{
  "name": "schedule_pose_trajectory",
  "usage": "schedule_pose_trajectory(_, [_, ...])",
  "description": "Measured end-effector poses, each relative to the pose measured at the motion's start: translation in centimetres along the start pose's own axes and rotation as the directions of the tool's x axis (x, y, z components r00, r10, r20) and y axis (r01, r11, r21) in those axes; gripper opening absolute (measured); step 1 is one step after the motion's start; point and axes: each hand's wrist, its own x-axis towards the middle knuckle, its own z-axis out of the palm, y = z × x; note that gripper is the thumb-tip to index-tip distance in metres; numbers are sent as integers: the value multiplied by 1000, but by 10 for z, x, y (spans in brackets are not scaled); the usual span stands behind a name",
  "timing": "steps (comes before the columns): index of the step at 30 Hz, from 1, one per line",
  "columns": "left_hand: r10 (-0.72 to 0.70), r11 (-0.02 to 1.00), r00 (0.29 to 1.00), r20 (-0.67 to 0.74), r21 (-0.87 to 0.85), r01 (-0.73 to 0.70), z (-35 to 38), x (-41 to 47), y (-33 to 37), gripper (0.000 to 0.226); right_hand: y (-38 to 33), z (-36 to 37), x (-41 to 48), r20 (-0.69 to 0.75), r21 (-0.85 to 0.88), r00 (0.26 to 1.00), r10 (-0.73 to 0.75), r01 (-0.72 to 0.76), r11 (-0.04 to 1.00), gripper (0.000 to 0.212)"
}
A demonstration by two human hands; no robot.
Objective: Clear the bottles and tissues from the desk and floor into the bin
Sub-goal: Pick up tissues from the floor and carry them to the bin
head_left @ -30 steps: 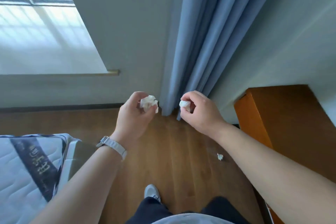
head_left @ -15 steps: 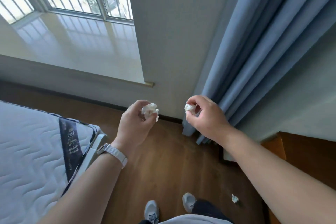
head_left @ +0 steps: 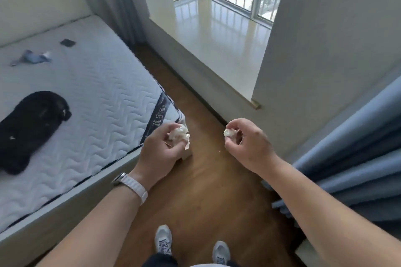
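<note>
My left hand (head_left: 161, 151) grips a crumpled white tissue (head_left: 179, 133) in its fingertips, held in front of me over the corner of the bed. A smaller wad of white tissue (head_left: 230, 132) is pinched in my right hand (head_left: 247, 147), level with the left one over the wooden floor. Both forearms reach forward from the bottom of the view. A white watch sits on my left wrist. No bin, desk or bottle is in view.
A bare white mattress (head_left: 82, 102) fills the left, with a black garment (head_left: 30, 123) and blue cloth scraps (head_left: 30, 58) on it. A pale window ledge (head_left: 219, 34) lies ahead. Blue curtains (head_left: 355, 158) hang at the right. A strip of wooden floor (head_left: 206, 197) runs between bed and wall.
The view has swung left: the orange desk and the floor scrap have left the frame, and the bed and window ledge have come in. Both hands keep their tissues.
</note>
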Motion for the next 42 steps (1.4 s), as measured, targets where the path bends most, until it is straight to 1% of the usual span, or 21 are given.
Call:
schedule_pose_trajectory(3, [-76, 995, 988, -137, 56, 84, -38, -25, -10, 24, -25, 29, 10, 89, 10, 986, -140, 140, 990, 14])
schedule_pose_trajectory(5, [-126, 987, 972, -198, 73, 143, -60, -42, -16, 23, -43, 44, 12, 142, 22, 970, -198, 197, 980, 14])
schedule_pose_trajectory(8, [-157, 979, 948, -277, 81, 186, -85, -71, -21, 25, -67, 62, 10, 237, 53, 940, -246, 241, 969, 16])
schedule_pose_trajectory(11, [-198, 972, 920, -338, 56, 230, -105, -101, -30, 22, -89, 81, 1, 344, 67, 896, -281, 275, 959, 17])
schedule_pose_trajectory(14, [-219, 965, 892, -395, 46, 257, -124, -129, -42, 21, -113, 98, -15, 390, 82, 865, -315, 308, 948, 18])
schedule_pose_trajectory(20, [-267, 962, 863, -429, -65, 265, -164, -188, -63, 25, -162, 134, -63, 469, 78, 815, -341, 346, 935, 13])
schedule_pose_trajectory(24, [-268, 961, 863, -427, -53, 272, -194, -228, -85, 23, -195, 155, -103, 481, 56, 809, -337, 355, 933, 13])
schedule_pose_trajectory(27, [-273, 961, 863, -426, -84, 263, -224, -266, -99, 22, -224, 171, -139, 489, 38, 799, -349, 381, 924, 13])
schedule_pose_trajectory(32, [-284, 954, 804, -523, -75, 289, -288, -352, -120, 23, -287, 212, -207, 544, 35, 754, -368, 418, 908, 16])
schedule_pose_trajectory(34, [-311, 945, 768, -560, -92, 315, -314, -389, -130, 21, -319, 234, -236, 577, 68, 714, -396, 442, 895, 15])
schedule_pose_trajectory(35, [-323, 939, 747, -581, -97, 331, -326, -407, -134, 20, -336, 244, -251, 598, 94, 682, -421, 462, 882, 15])
schedule_pose_trajectory(37, [-325, 931, 696, -640, -88, 354, -348, -443, -140, 18, -369, 265, -280, 637, 149, 599, -486, 522, 840, 13])
schedule_pose_trajectory(39, [-285, 937, 643, -711, -65, 344, -368, -476, -143, 16, -400, 284, -304, 651, 206, 514, -558, 588, 782, 14])
schedule_pose_trajectory(42, [-248, 927, 525, -814, -42, 373, -389, -521, -150, 16, -438, 312, -330, 660, 289, 378, -649, 670, 684, 16])
